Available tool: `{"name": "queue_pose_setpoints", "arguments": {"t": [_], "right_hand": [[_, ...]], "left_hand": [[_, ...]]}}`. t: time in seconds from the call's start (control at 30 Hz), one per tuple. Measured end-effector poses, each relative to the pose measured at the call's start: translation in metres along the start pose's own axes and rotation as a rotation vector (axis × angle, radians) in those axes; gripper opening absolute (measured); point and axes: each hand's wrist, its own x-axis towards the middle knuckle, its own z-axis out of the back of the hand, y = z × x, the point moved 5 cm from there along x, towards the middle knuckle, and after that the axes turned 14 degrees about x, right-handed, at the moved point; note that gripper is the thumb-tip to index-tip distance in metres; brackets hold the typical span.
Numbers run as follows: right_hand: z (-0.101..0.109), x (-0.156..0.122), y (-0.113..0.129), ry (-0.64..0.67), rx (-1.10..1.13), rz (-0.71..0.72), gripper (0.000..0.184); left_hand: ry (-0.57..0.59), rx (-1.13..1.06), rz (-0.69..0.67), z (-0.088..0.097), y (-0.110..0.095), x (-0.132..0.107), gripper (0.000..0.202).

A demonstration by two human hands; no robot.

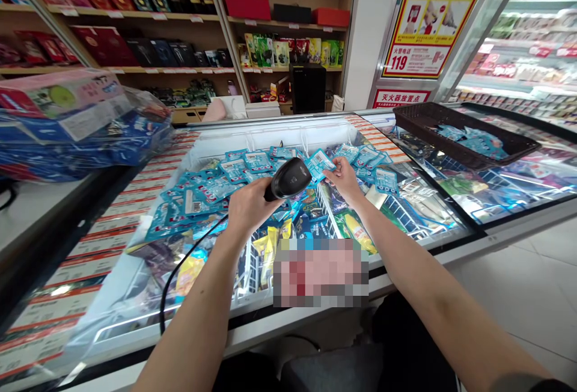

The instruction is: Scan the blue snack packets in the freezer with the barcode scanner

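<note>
My left hand (249,204) is wrapped round the handle of a black barcode scanner (292,179), whose cable trails down to the left. The scanner's head points toward a small blue packet (319,165). A corner of that packet is pinched between the fingers of my right hand (343,180). Many similar blue packets (211,190) lie scattered over the glass top of the chest freezer, to the left of the scanner and beyond it. More blue packets (370,160) lie just right of my right hand. Print on the held packet is too small to read.
A brown plastic basket (478,145) with a few blue packets stands on the freezer at right. Plastic-wrapped boxes (76,127) are stacked at left. Price labels (85,248) line the freezer's left side. Stocked shelves (148,16) stand behind. Wire dividers and bagged goods show under the glass.
</note>
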Motion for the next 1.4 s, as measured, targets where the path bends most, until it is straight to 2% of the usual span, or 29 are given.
{"name": "queue_pose_setpoints", "arguments": {"t": [0.37,0.6,0.7,0.8,0.93,1.07,1.23,1.4], "right_hand": [[0.0,0.001,-0.001,0.009,0.03,0.015,0.035],[0.004,-0.003,0.004,-0.043,0.005,0.025,0.045],[0.007,-0.008,0.015,-0.085,-0.103,0.106,0.048],[0.008,-0.012,0.025,-0.111,-0.282,0.172,0.043],[0.011,-0.016,0.029,-0.133,-0.499,0.15,0.04],[0.027,-0.019,0.035,-0.2,-0.616,0.114,0.037],[0.061,-0.038,0.047,-0.33,-0.82,0.069,0.036],[0.082,-0.058,0.056,-0.471,-1.069,0.142,0.032]], "left_hand": [[0.003,0.01,-0.01,-0.003,0.001,0.001,0.034],[-0.002,-0.017,0.017,0.001,0.004,0.001,0.034],[-0.011,-0.012,0.046,0.003,0.007,0.001,0.035],[-0.021,-0.016,0.072,0.004,0.009,0.001,0.038],[-0.024,-0.018,0.074,0.005,0.011,0.001,0.039],[-0.038,-0.019,0.069,0.006,0.011,0.001,0.039],[-0.05,-0.004,0.076,0.005,0.009,0.0,0.04],[-0.065,0.024,0.06,0.006,0.01,-0.002,0.038]]}}
